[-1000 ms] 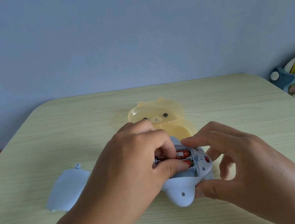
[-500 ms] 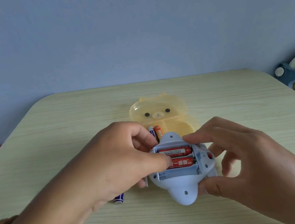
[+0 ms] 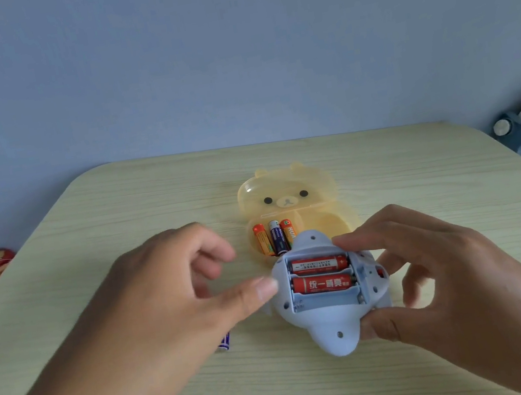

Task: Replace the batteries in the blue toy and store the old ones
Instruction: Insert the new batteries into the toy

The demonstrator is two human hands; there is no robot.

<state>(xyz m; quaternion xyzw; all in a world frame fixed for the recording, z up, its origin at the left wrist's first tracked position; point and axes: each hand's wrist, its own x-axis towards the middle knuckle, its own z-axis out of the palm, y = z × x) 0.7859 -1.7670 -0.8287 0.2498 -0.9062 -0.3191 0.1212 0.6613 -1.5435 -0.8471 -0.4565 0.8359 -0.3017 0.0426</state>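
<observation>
Blue toy: likely light, stiff, slick plastic; take by rim. Right hand grip pinches its rim; left hand grip slack, empty, just beside.

blue toy x1; bear case x1; toy batts x2; case batts x3; loose batt x1

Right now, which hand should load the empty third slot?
Left. The left hand is free, and a loose battery lies partly under it; the right hand holds the blue toy.
</observation>
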